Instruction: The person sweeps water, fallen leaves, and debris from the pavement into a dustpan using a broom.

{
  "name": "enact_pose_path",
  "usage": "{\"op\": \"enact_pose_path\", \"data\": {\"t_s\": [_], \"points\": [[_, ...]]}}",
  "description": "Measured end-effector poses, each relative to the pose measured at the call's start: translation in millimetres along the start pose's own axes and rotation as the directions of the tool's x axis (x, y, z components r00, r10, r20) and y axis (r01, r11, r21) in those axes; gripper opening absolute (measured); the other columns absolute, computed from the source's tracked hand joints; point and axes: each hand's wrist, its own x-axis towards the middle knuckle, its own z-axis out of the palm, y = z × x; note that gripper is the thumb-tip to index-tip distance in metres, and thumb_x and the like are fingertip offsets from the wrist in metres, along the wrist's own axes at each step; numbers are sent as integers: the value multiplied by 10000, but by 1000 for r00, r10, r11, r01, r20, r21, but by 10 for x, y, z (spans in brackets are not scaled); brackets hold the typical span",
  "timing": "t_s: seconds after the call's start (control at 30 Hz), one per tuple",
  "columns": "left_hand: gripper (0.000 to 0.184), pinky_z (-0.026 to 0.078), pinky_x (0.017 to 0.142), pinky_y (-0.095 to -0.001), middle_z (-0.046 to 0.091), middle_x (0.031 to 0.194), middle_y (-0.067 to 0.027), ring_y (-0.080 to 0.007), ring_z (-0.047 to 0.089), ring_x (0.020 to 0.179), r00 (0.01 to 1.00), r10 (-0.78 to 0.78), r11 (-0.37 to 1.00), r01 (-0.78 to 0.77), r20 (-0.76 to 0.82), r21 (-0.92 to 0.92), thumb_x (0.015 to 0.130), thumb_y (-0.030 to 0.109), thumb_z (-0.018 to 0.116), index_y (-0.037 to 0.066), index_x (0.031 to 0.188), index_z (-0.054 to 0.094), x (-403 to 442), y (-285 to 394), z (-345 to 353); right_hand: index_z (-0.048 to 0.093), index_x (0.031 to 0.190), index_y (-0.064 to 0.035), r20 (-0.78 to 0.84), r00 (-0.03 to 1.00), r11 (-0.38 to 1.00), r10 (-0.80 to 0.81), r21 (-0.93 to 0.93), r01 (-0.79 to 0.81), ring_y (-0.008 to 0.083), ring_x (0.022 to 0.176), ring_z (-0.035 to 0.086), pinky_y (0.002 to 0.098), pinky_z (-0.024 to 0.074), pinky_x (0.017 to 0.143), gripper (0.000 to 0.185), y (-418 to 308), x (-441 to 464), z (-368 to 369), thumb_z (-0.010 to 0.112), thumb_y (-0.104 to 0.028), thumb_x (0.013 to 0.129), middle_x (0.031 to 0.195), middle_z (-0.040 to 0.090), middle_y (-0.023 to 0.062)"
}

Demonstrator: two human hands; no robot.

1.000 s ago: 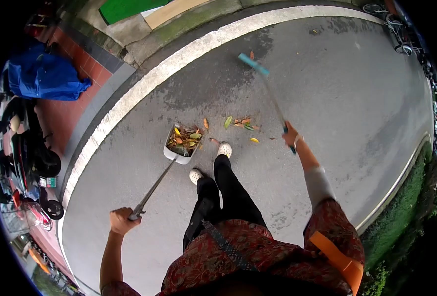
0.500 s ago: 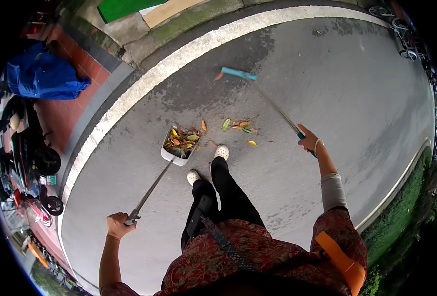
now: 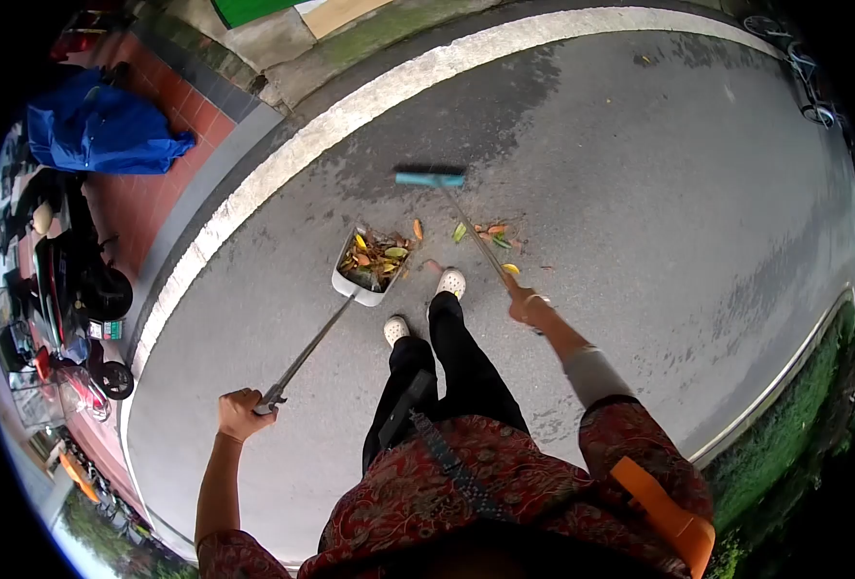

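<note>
My left hand point(image 3: 242, 415) is wrapped round the handle end of a long-handled dustpan point(image 3: 358, 293), whose pan rests on the road left of my feet. Fallen leaves point(image 3: 377, 257), yellow, green and brown, fill much of the pan. In my right hand point(image 3: 528, 303) is the shaft of a broom, its blue head point(image 3: 429, 179) on or just above the asphalt beyond the dustpan; whether it touches cannot be made out. A small group of loose leaves point(image 3: 495, 234) lies beneath the broom's shaft, and a single orange leaf point(image 3: 418, 229) lies right of the pan.
A white painted line point(image 3: 336, 125) curves along the kerb. Parked motorbikes point(image 3: 84, 280) and something under a blue cover point(image 3: 104, 125) stand on the red paving at left. Bicycles point(image 3: 809, 82) are at the far right. Grass point(image 3: 784, 405) borders the road at lower right.
My right hand has swung inward to the left, bringing the broom head left and nearer to the dustpan. My left hand still holds the dustpan, and the view has shifted slightly.
</note>
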Motion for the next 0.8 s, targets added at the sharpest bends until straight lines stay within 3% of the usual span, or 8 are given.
{"op": "enact_pose_path", "data": {"t_s": [0.1,0.17,0.3,0.43,0.53,0.63,0.7,0.8], "points": [[238,385,346,-291,468,443,-35,-194,485,376,1000,12,1000,-12,-23,-15,500,249,657,98,474,475,-6,-14,5,217,1312,-181,-77,990,927,-116,349,136,302,765,590,367,483,598,720,265,-668,-503,501,-43,665,1076,508,216],[226,380,343,-294,466,443,-35,-196,480,373,998,37,999,-38,-52,-29,506,250,652,101,482,484,-4,-32,13,260,1296,-161,-131,985,962,-111,235,139,268,704,597,339,478,509,696,222,-873,-701,509,-33,660,1032,528,201],[228,379,346,-300,466,445,-37,-200,479,375,996,38,998,-41,-78,-39,525,274,646,103,498,498,9,-43,17,168,1319,-169,-243,970,999,21,-43,-32,292,776,588,388,477,620,672,-103,-342,-674,459,-73,721,1026,521,230],[231,387,353,-304,477,458,-41,-202,489,388,991,52,998,-57,-122,-39,534,289,647,101,516,514,-9,-49,13,80,1334,-154,-9,989,923,150,359,-137,360,879,553,437,432,708,691,-599,411,267,437,-100,746,1003,515,288],[224,395,362,-301,489,472,-43,-195,499,400,993,60,998,-64,-103,-30,544,287,646,100,526,524,-56,-68,34,72,1339,-174,-59,998,996,-38,-84,33,313,733,552,414,433,637,742,-717,68,1123,480,-114,723,900,545,216],[218,410,380,-300,509,490,-48,-190,510,410,994,62,998,-65,-95,-27,557,280,649,93,543,537,-108,-91,53,157,1326,-153,-96,979,768,-178,609,200,219,529,531,346,434,443,762,-250,-502,1117,525,-48,668,791,550,174],[222,415,388,-302,513,489,-50,-195,510,409,986,87,995,-94,-143,-43,561,277,653,88,549,539,-127,-90,35,182,1323,-170,6,997,710,-75,703,49,137,422,439,279,376,363,759,-286,-1089,882,535,-56,660,685,490,101],[217,412,391,-309,502,480,-61,-209,510,417,983,143,986,-151,-115,-66,551,260,655,79,551,536,-236,-148,-34,197,1308,-186,-184,983,761,-22,634,136,171,406,457,311,384,354,726,128,-1171,1100,501,-40,665,622,480,120]]}}
